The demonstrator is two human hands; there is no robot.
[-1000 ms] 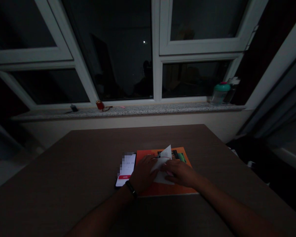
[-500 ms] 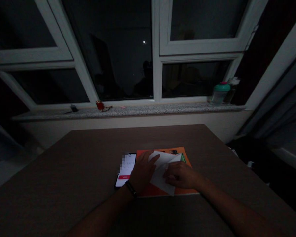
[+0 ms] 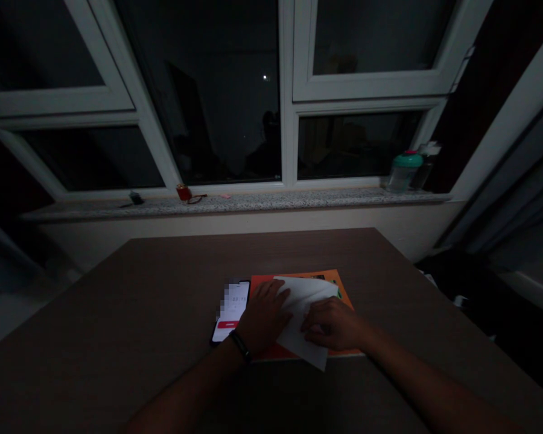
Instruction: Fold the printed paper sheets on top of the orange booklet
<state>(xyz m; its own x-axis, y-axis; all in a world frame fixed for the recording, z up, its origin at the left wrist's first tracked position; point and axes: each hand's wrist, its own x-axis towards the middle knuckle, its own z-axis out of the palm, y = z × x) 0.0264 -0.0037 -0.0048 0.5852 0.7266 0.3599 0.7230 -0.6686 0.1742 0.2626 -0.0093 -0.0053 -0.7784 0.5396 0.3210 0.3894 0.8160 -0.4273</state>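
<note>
A white sheet of paper (image 3: 298,339) lies slanted on an orange book or folder (image 3: 346,294), its lower corner hanging past the near edge. My left hand (image 3: 266,314), with a dark band at the wrist, rests on the paper's left part with its fingers spread. On the right part of the sheet is my right hand (image 3: 331,322), its fingers curled together; whether they pinch the paper is hidden. A lit phone (image 3: 230,310) lies just left of my left hand, its screen partly pixelated.
The brown table (image 3: 172,271) reaches to the wall under a window. On the speckled sill (image 3: 262,201) stand a small red jar (image 3: 183,193), a small dark object (image 3: 136,198) and a bottle with a teal lid (image 3: 405,172).
The paper has turned a little, and its lower corner has moved down and right, past the book's near edge. Its upper right part lies flatter. Both hands have barely moved.
</note>
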